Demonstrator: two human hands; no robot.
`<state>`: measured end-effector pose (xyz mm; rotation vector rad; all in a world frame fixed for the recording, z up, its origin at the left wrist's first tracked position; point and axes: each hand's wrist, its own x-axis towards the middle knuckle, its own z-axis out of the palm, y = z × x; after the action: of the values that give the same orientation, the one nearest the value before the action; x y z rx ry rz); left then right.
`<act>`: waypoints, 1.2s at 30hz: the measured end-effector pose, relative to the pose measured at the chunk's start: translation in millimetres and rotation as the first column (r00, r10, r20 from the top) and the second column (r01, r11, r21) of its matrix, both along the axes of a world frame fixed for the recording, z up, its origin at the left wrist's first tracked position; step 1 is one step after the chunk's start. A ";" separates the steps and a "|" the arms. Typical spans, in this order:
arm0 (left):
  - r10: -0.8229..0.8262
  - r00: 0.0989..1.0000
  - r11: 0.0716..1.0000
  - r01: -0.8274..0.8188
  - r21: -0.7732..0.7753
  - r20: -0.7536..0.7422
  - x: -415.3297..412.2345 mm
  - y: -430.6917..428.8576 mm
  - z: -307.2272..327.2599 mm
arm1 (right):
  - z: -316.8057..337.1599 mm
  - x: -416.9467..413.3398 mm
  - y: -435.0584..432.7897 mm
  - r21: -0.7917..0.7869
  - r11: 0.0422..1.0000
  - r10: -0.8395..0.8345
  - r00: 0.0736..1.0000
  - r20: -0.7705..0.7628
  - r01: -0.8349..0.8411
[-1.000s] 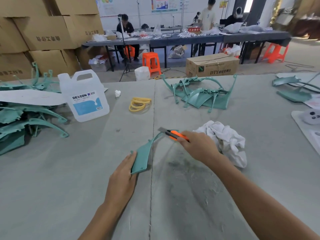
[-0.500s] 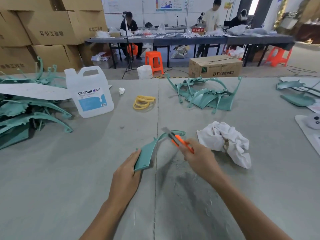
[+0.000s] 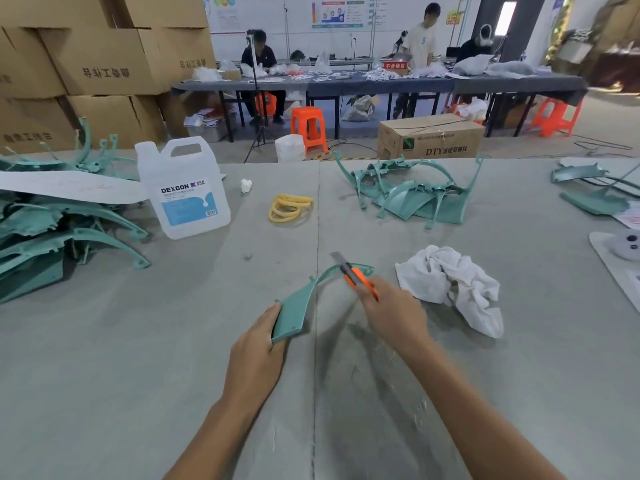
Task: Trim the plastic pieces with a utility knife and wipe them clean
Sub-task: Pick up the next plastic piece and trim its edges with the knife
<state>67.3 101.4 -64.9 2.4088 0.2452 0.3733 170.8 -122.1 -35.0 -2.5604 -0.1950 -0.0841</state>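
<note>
A curved teal plastic piece (image 3: 298,306) lies on the grey table in front of me. My left hand (image 3: 258,344) grips its wide near end. My right hand (image 3: 393,315) is closed around an orange utility knife (image 3: 356,277), whose blade crosses the piece's thin arched far end. A crumpled white cloth (image 3: 453,285) lies just right of my right hand. More teal pieces are heaped at the far left (image 3: 52,230), at the far middle (image 3: 415,195) and at the right edge (image 3: 592,192).
A white DEXCON jug (image 3: 187,192) stands at the far left, with yellow rings (image 3: 289,207) beside it. A white tray (image 3: 620,265) sits at the right edge. Cardboard boxes (image 3: 104,64), orange stools and people at another table are beyond my table.
The knife has turned from lying flat across the piece's tip to pointing away from me along the arch. My right hand has drawn slightly nearer; the left hand keeps its hold.
</note>
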 end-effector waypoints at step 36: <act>0.056 0.974 0.915 0.038 0.402 -0.218 -24.4 -15.4 18.3 | -5.2 -52.9 -5.5 -0.028 0.967 0.256 0.965 0.058 -0.255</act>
<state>43.0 86.0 -46.5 2.8654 0.3048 0.1617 117.9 -127.5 -40.2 -2.5313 -0.5499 -0.0625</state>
